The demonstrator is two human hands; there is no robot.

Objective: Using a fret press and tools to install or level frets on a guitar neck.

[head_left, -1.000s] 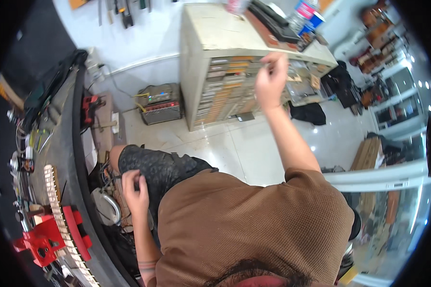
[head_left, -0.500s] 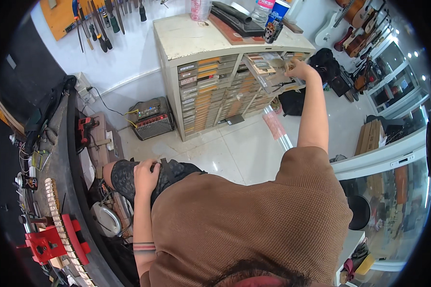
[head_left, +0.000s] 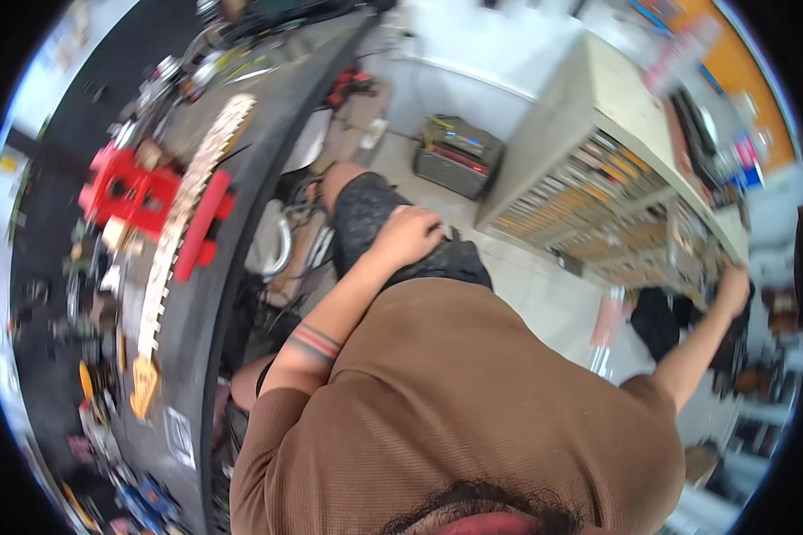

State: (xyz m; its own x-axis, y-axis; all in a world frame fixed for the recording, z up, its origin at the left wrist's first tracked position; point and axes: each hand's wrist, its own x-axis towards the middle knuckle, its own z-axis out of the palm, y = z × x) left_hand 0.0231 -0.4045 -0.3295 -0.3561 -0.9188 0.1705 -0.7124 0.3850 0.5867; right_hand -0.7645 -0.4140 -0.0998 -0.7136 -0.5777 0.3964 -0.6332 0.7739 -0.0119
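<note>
My left hand point(head_left: 408, 234) rests on the dark patterned shorts point(head_left: 366, 209) over my thigh, holding nothing that I can see; its fingers lie loosely over the cloth. Far off to the right, my right arm stretches out to the cream drawer cabinet point(head_left: 553, 134). There my right hand point(head_left: 733, 283) is at the cabinet's right-hand end, beside a pulled-out drawer point(head_left: 687, 232). Blur and the small size hide its fingers and anything in them. Many shallow drawers fill the cabinet's front.
To my left, a dark workbench point(head_left: 277, 116) carries a guitar neck point(head_left: 187, 214) beside a red vise point(head_left: 143, 192). A small amplifier point(head_left: 459, 156) stands on the floor near the cabinet. A bubble-wrapped roll point(head_left: 608, 321) is right of me, and bottles and cups stand on the cabinet top.
The view has swung left, so the workbench shows more fully and the cabinet sits further right. My right hand has shifted from over the open drawer to its end; my left hand stays on my thigh.
</note>
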